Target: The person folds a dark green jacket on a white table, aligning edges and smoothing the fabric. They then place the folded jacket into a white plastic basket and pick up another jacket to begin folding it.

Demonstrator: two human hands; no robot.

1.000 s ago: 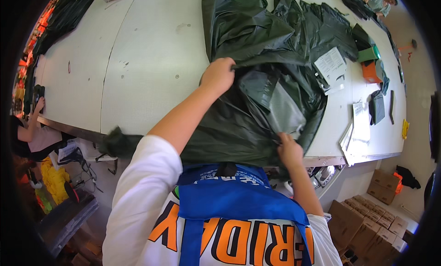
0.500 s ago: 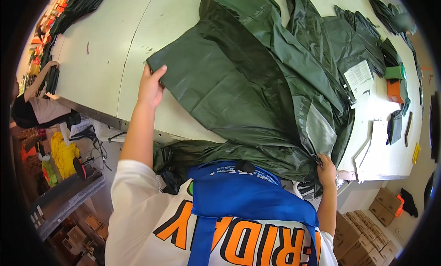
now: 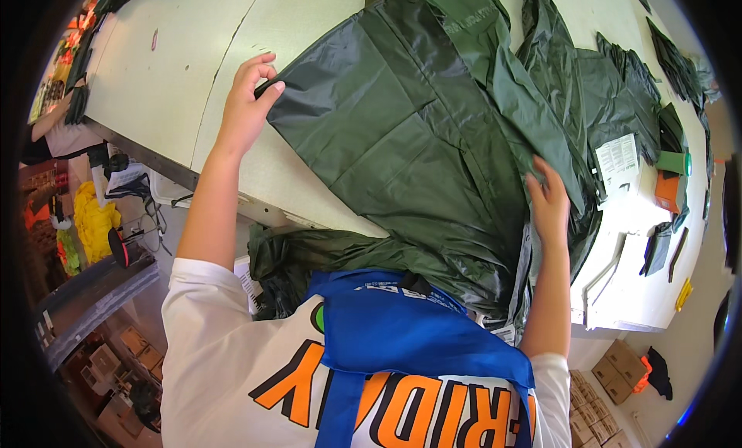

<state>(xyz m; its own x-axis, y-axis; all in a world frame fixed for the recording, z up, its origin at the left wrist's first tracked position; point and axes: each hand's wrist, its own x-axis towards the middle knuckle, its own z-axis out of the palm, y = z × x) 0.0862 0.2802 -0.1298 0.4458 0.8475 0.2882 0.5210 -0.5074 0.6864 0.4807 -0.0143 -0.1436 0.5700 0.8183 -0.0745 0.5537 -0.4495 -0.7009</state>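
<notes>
A dark green, shiny raincoat [image 3: 386, 115] lies spread over the white table [image 3: 185, 85] and hangs in folds over its near edge against my body. At its left corner, my left hand [image 3: 246, 112] is closed, thumb and fingers around the cloth edge. My right hand [image 3: 549, 197] rests over the garment's right side with its fingers apart, gripping nothing that I can see. A long darker strip runs down the cloth between the two hands. The near folds hide part of the garment.
More dark green garments [image 3: 618, 92] are heaped at the far right, near a printed sheet [image 3: 617, 166], a green roll [image 3: 674, 163] and an orange box [image 3: 669, 191]. Another person's arm [image 3: 50, 122] reaches to the table at far left. Cardboard boxes [image 3: 618, 371] stand lower right.
My right hand has let go of the near right edge and moved up over the cloth. The panel now covers the pale lining. My left hand has moved slightly up with its corner.
</notes>
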